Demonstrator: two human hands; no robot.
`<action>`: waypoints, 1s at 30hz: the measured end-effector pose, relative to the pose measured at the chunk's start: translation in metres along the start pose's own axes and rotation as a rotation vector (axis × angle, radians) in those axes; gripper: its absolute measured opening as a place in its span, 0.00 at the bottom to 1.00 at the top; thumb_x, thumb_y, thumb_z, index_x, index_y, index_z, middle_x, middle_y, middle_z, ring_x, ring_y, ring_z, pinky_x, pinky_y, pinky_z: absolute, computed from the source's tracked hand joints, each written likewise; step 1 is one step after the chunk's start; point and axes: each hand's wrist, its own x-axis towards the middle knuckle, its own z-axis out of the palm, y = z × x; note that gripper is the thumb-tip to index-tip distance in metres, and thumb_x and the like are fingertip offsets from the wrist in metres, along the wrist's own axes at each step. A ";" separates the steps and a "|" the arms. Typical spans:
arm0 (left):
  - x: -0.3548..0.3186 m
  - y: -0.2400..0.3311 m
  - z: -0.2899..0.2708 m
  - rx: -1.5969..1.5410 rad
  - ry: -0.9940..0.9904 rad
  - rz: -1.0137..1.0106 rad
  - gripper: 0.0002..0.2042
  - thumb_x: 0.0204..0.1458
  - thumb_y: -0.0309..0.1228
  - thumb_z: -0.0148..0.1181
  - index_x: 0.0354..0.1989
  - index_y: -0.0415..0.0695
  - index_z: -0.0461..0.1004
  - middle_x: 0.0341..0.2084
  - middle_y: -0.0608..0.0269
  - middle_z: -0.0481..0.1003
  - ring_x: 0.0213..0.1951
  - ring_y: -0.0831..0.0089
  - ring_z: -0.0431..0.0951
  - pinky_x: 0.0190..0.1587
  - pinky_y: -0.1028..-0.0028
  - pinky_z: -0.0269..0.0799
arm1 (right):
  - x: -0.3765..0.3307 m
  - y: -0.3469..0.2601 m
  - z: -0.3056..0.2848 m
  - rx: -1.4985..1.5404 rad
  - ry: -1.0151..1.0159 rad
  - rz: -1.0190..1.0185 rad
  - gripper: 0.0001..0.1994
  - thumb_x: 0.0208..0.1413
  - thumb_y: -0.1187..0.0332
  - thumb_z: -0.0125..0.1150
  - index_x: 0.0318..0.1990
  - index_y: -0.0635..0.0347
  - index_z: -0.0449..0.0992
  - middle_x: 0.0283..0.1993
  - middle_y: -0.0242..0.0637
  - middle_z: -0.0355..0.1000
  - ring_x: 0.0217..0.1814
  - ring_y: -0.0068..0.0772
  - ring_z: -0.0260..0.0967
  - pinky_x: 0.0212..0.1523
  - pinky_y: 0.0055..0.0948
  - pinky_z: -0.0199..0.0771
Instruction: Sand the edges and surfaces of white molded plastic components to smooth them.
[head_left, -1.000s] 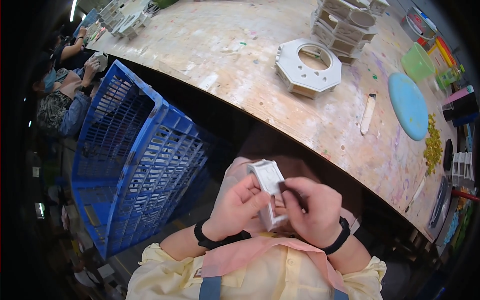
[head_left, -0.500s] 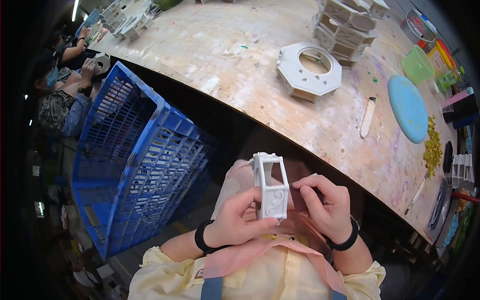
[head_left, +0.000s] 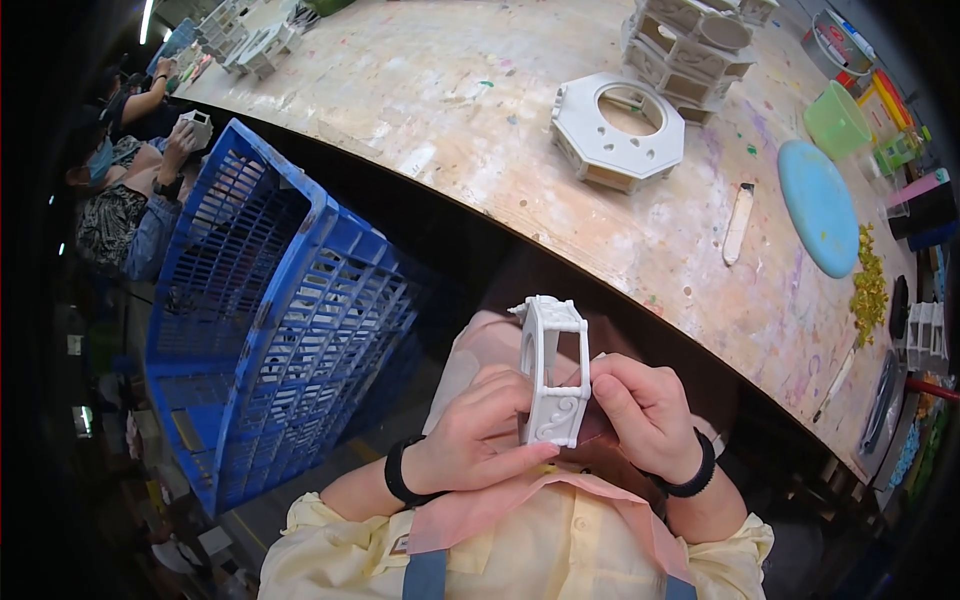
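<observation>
Over my lap, my left hand grips a white cast openwork frame from its left side, thumb along the lower edge. The frame stands on edge, with window openings and a raised scroll on the panel facing me. Closed in a pinch, my right hand is at the frame's right edge. It holds a dark red-brown sheet that looks like sandpaper, mostly hidden by the fingers. A similar white octagonal piece with a round hole lies on the table, beyond my hands.
The paint-stained table runs diagonally ahead. On it are stacked white pieces, a flat stick, a blue disc, a green cup and golden bits. At left stands a blue crate; beyond it a person handles a white piece.
The white frame has risen slightly and turned a little in my left hand. My right fingers have come in against its right edge, hiding more of the dark sheet.
</observation>
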 end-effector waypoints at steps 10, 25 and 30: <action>-0.003 -0.001 0.000 -0.036 -0.008 -0.060 0.13 0.42 0.28 0.63 0.35 0.39 0.69 0.31 0.58 0.71 0.35 0.62 0.69 0.41 0.69 0.63 | 0.001 0.003 0.004 -0.058 0.014 -0.023 0.05 0.54 0.73 0.55 0.34 0.67 0.72 0.23 0.33 0.72 0.26 0.16 0.70 0.25 0.17 0.69; -0.005 0.007 0.004 0.012 -0.065 -0.315 0.20 0.34 0.35 0.70 0.33 0.39 0.68 0.26 0.57 0.69 0.29 0.66 0.71 0.30 0.72 0.65 | -0.001 -0.004 0.018 -0.344 0.094 -0.265 0.13 0.44 0.74 0.62 0.40 0.59 0.71 0.32 0.40 0.73 0.29 0.37 0.74 0.28 0.27 0.73; -0.005 0.004 0.005 0.106 -0.083 -0.224 0.22 0.33 0.34 0.72 0.34 0.39 0.69 0.25 0.59 0.70 0.26 0.75 0.72 0.27 0.77 0.67 | -0.001 -0.006 0.015 -0.442 -0.026 -0.329 0.11 0.44 0.79 0.60 0.38 0.63 0.70 0.28 0.41 0.74 0.29 0.34 0.75 0.28 0.24 0.73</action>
